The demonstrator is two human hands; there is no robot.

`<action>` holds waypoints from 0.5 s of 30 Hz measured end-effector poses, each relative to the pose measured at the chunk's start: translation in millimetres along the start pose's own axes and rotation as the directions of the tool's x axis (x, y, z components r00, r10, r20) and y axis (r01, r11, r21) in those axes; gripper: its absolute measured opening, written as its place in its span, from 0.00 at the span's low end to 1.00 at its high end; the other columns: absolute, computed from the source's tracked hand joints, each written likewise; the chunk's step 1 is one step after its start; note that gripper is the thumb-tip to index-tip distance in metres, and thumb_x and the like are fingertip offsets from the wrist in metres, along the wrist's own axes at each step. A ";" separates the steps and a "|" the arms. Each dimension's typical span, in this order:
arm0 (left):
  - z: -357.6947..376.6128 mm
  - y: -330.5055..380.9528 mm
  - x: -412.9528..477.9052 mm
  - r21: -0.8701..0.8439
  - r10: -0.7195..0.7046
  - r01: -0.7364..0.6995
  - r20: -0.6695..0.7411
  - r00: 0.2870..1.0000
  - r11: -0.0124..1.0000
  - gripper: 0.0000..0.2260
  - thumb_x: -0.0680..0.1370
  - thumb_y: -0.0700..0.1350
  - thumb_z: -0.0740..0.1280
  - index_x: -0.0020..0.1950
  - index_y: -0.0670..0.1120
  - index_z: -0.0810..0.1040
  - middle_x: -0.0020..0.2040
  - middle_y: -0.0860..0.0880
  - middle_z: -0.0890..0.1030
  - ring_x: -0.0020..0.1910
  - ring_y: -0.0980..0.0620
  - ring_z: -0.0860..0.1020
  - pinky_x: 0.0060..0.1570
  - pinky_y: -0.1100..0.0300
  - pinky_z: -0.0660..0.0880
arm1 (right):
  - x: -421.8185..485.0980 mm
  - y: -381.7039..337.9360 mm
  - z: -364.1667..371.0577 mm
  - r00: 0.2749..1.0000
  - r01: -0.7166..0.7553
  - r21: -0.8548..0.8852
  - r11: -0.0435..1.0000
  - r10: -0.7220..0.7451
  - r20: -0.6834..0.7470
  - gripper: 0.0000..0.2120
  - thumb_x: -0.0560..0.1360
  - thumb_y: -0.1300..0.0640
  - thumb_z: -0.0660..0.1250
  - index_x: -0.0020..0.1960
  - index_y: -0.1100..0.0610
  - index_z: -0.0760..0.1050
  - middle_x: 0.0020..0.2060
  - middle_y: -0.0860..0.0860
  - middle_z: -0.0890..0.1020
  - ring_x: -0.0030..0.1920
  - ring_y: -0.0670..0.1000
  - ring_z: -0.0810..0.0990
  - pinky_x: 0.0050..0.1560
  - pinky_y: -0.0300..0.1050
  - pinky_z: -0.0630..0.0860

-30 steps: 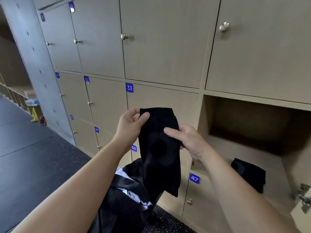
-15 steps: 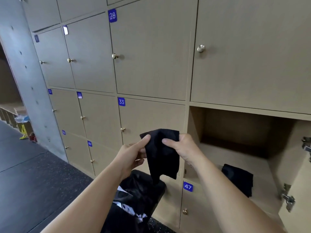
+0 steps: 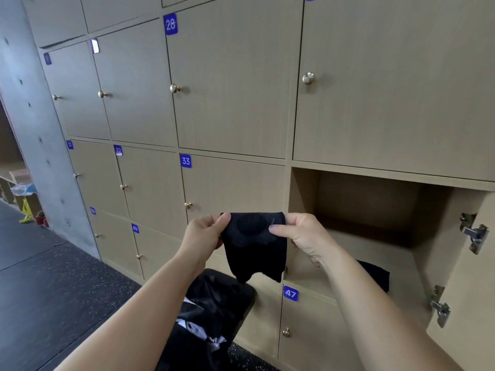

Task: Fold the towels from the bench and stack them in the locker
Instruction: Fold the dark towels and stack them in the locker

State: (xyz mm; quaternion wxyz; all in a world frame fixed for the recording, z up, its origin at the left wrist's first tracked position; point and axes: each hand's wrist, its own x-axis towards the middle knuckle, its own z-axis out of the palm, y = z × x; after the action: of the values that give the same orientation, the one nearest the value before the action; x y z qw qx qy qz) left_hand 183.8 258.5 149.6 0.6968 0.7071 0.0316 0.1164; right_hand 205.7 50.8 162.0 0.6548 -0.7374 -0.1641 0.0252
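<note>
At frame centre the left hand (image 3: 206,234) and right hand (image 3: 300,234) each pinched a top corner of the black towel (image 3: 255,247), which hung shorter and wider than a second before. It hung just left of the open locker (image 3: 348,199), where a second towel (image 3: 375,274) lay folded at lower right.

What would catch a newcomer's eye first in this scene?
A folded black cloth towel hangs at centre, pinched at its top corners by the left hand and right hand. Right of it, one beige wooden locker stands open, a second black towel lying inside.
</note>
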 end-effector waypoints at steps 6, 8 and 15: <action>1.9 -2.3 -2.9 0.099 0.005 -0.022 0.169 0.986 0.995 0.04 0.76 0.41 0.72 0.50 0.43 0.83 0.37 0.53 0.84 0.35 0.63 0.79 0.41 0.69 0.70 | 1.4 2.4 -0.8 0.996 0.025 -0.006 1.000 -0.026 -0.086 0.05 0.76 0.62 0.68 0.45 0.55 0.82 0.39 0.49 0.85 0.40 0.44 0.83 0.36 0.32 0.75; -0.8 -2.4 0.6 0.093 0.050 -0.063 0.141 0.989 0.994 0.02 0.76 0.39 0.71 0.47 0.41 0.82 0.37 0.51 0.84 0.38 0.59 0.81 0.46 0.66 0.72 | 1.3 0.5 -3.7 0.993 0.046 -0.038 0.998 -0.050 -0.106 0.04 0.75 0.62 0.69 0.43 0.56 0.81 0.38 0.50 0.85 0.39 0.45 0.83 0.36 0.33 0.75; 8.2 7.2 7.4 0.031 0.159 -0.158 -0.016 0.987 0.987 0.15 0.75 0.48 0.74 0.36 0.38 0.77 0.47 0.54 0.83 0.50 0.57 0.80 0.53 0.62 0.68 | 12.2 -7.5 -12.0 0.951 0.120 -0.301 0.946 -0.197 -0.240 0.12 0.73 0.51 0.71 0.40 0.61 0.78 0.40 0.56 0.79 0.41 0.50 0.77 0.39 0.42 0.73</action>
State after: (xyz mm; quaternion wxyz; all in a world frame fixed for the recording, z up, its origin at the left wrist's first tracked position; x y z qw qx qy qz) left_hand 191.8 251.8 157.7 0.6745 0.7164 -0.0168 0.1773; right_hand 218.8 43.4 173.1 0.5587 -0.8041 -0.1356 -0.1511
